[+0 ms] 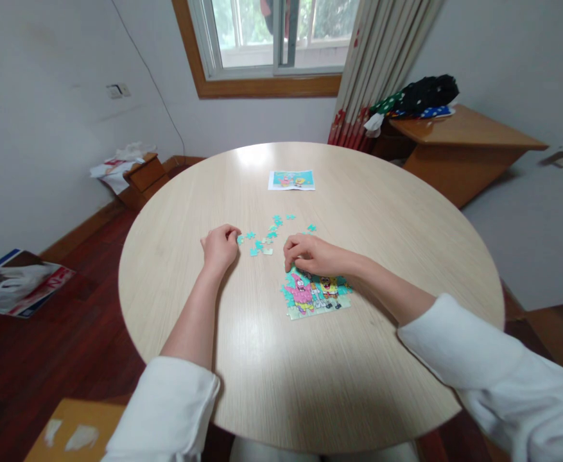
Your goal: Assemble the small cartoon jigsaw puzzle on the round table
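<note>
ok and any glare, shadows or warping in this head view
Head view: glare on the far edge of the round table, softer sheen left of the joined puzzle; head view: the table's near side is shadowed; head view: the window is bright, its outdoor scene washed out; head view: the curtain leans right, seemingly from wide-angle distortion.

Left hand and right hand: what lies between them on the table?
Loose jigsaw puzzle pieces, mostly turquoise, lie between the left hand and right hand, as the head view shows.
</note>
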{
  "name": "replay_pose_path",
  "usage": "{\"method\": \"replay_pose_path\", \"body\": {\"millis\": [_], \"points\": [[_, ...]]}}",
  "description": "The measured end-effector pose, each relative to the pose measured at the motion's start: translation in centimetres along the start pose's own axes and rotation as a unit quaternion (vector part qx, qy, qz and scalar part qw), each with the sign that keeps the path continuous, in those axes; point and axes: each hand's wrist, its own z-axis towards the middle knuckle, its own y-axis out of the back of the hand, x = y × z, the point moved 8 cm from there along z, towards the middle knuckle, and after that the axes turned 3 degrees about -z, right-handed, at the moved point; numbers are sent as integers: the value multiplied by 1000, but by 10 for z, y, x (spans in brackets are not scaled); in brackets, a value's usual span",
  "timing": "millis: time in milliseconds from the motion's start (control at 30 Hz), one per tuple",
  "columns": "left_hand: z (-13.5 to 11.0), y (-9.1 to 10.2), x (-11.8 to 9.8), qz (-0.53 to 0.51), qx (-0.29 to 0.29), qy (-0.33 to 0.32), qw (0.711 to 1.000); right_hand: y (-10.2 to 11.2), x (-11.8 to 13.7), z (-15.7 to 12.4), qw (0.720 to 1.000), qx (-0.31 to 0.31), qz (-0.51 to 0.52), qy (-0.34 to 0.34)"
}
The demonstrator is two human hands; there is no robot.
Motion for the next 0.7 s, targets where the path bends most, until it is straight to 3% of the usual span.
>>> {"method": "replay_pose_path", "body": {"millis": [300,467,700], "points": [[3,1,4,-36,0,3,999,0,1,-1,1000,0,0,3],[6,2,9,-99,31,-6,995,0,0,-1,1000,-2,3,13],[2,3,4,-55,54,-16,997,-3,-3,0,999,-2,4,32]]}}
